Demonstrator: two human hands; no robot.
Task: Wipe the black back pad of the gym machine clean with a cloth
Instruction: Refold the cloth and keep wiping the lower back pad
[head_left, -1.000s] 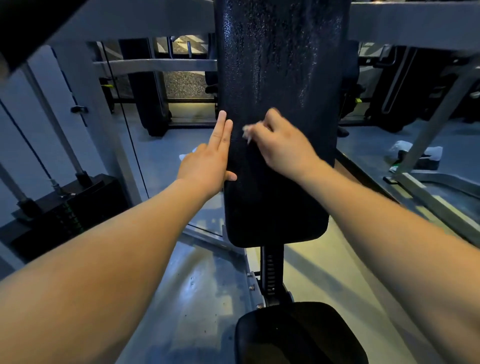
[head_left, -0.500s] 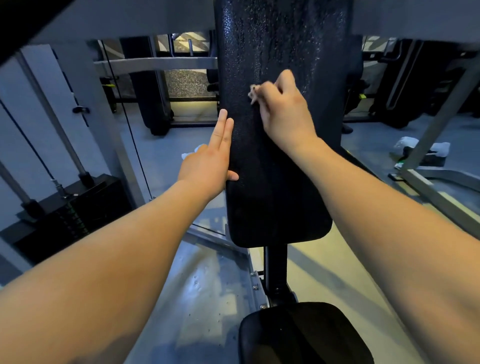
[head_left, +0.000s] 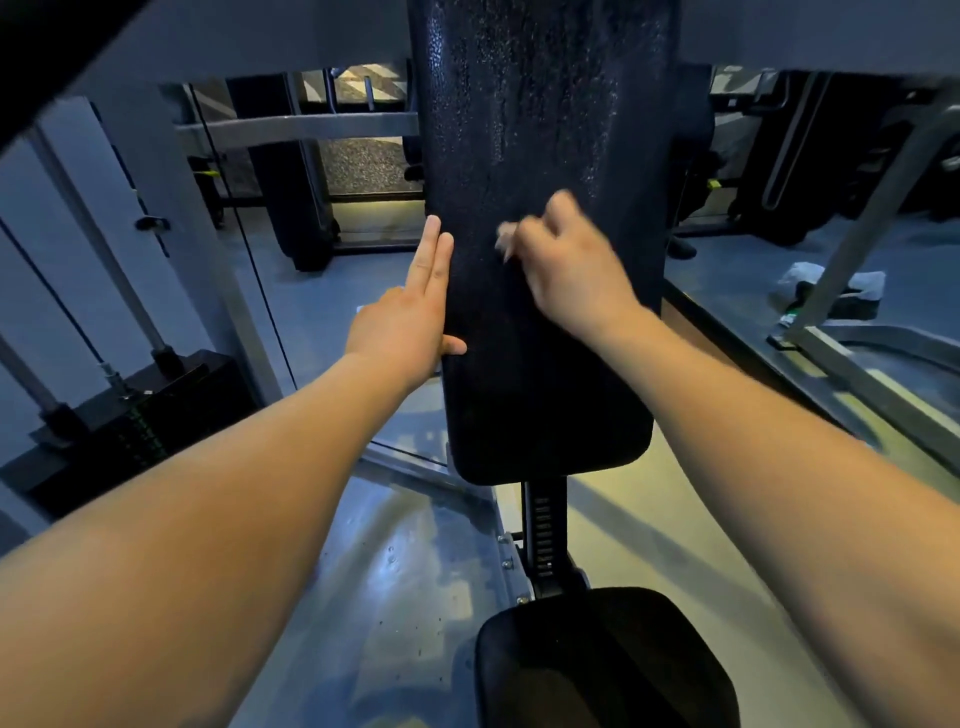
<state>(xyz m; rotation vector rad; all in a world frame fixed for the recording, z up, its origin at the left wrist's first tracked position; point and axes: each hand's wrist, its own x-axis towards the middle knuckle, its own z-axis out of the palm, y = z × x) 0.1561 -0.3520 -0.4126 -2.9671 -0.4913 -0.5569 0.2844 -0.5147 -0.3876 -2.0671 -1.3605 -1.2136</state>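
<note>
**A:** The room is a dim gym with a grey floor. A weight stack (head_left: 140, 421) stands at 9 o'clock, and frames of other machines are behind. Where is the pad?

**B:** The black back pad (head_left: 550, 405) stands upright, from 12 o'clock down to the centre, above the seat (head_left: 602, 660) at 6 o'clock.

**A:** And the hands?

**B:** The left hand (head_left: 410, 317) lies flat on the pad's left edge, with fingers straight and pressed together and the thumb on the front face. The right hand (head_left: 566, 265) is curled around the cloth (head_left: 505, 241). Only a small pale corner of it shows at the fingertips. This hand is on the middle of the pad and looks blurred.

**A:** How to do this step well?

**B:** I would make long overlapping strokes from top to bottom, with even pressure. The upper part at 12 o'clock has many fine shiny specks, so it seems not yet wiped. The cloth is bunched small, and opening it wider would cover more. The left hand should steady the pad.

**A:** The count?

**B:** One back pad, one seat, one cloth, two hands, one weight stack. One pale bundle (head_left: 831, 286) lies on the floor at 3 o'clock, but I cannot tell what it is.
</note>
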